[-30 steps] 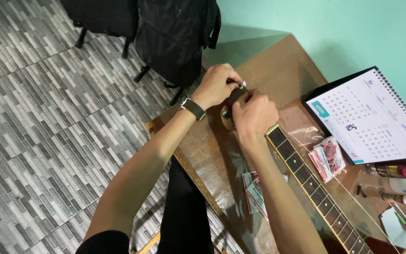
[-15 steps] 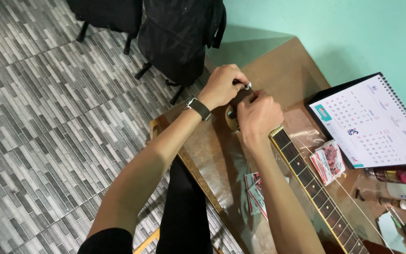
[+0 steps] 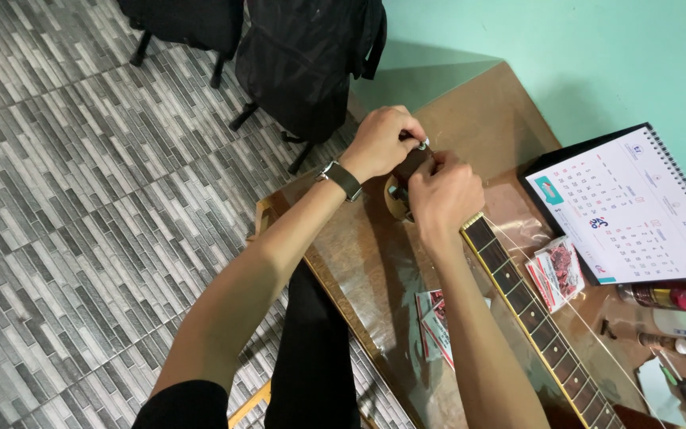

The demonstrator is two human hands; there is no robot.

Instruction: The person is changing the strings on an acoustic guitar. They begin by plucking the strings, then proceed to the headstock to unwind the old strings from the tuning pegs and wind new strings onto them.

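Brown wooden table bears the guitar neck, so its headstock sits steady at the near corner; the left hand pinches a silver tuning peg while the right hand closes around the headstock, bracing it

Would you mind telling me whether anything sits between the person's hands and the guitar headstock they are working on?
Nothing visible does. The left hand and right hand both rest directly on the headstock, fingers around a tuning peg.
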